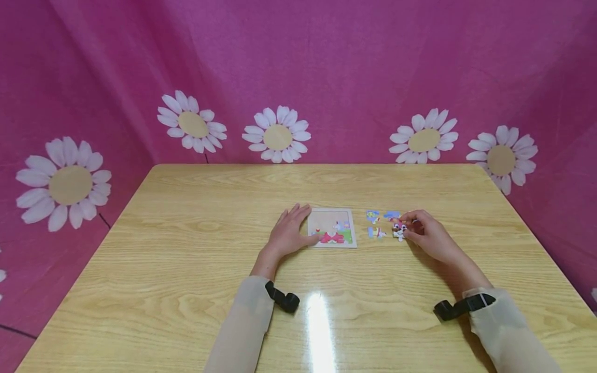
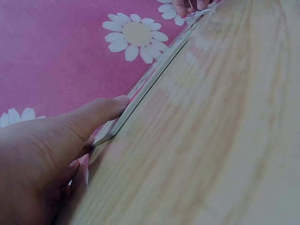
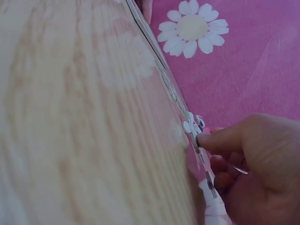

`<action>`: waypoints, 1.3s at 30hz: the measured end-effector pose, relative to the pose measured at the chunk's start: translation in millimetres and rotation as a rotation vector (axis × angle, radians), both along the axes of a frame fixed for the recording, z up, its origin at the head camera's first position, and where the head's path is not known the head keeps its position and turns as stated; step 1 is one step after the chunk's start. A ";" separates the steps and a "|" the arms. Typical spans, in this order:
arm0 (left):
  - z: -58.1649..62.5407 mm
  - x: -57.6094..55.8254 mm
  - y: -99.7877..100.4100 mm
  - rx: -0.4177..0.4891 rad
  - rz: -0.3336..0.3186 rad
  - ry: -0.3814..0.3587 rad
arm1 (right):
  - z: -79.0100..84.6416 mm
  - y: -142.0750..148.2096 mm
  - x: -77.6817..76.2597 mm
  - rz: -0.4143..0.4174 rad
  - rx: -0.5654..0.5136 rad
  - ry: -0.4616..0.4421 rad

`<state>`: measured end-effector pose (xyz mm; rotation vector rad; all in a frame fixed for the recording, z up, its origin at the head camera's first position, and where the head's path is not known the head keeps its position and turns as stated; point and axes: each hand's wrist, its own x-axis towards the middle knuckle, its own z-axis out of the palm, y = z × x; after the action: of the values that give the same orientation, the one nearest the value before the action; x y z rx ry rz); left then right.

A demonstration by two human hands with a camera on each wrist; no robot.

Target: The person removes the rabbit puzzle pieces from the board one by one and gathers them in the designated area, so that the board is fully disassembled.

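A square puzzle board (image 1: 353, 235) with a pale frame lies on the table, some pieces set along its lower and right parts. My left hand (image 1: 291, 230) rests along its left side with extended fingers; the straight thumb (image 2: 115, 108) touches the near edge. To the right of the board, my right hand (image 1: 431, 238) pinches a puzzle piece (image 1: 398, 229) printed with a red and white animal face, between thumb and fingers. The right wrist view has this piece tilted edge-on at the thumb tip (image 3: 204, 139).
Several loose puzzle pieces lie between the board and my right hand, among them a flower-printed piece (image 1: 372, 214) and a blue piece (image 1: 391, 214). The wooden table (image 1: 186, 217) meets a magenta cloth (image 1: 345, 77) with daisies at its far edge.
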<state>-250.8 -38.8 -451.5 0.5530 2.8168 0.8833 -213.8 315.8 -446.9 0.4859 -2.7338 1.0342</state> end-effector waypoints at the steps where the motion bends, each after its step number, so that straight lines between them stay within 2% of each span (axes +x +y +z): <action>1: -0.2 -0.1 -0.2 0.000 -0.001 0.001 | -0.2 0.0 -0.3 0.004 0.004 -0.005; 11: -1.7 -1.9 -0.9 -0.016 -0.008 0.004 | 1.6 1.2 -2.2 0.019 0.041 -0.121; 20: -1.1 -1.3 -0.4 -0.019 -0.008 0.002 | 2.3 0.8 -1.5 0.046 0.032 -0.051; 24: -1.6 -1.6 -0.8 -0.020 -0.005 0.003 | 6.6 -10.6 -4.6 0.073 -0.003 -0.032; 28: -1.6 -2.2 -1.3 -0.013 -0.005 0.006 | 7.7 -26.7 -12.1 0.142 -0.043 -0.029; 39: -2.6 -0.7 -1.2 -0.009 -0.008 0.007 | 2.8 -65.9 -30.9 0.207 -0.062 -0.130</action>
<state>-251.5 -40.0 -454.1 0.5663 2.8215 0.8689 -244.6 249.8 -444.1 0.7291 -2.7985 1.2365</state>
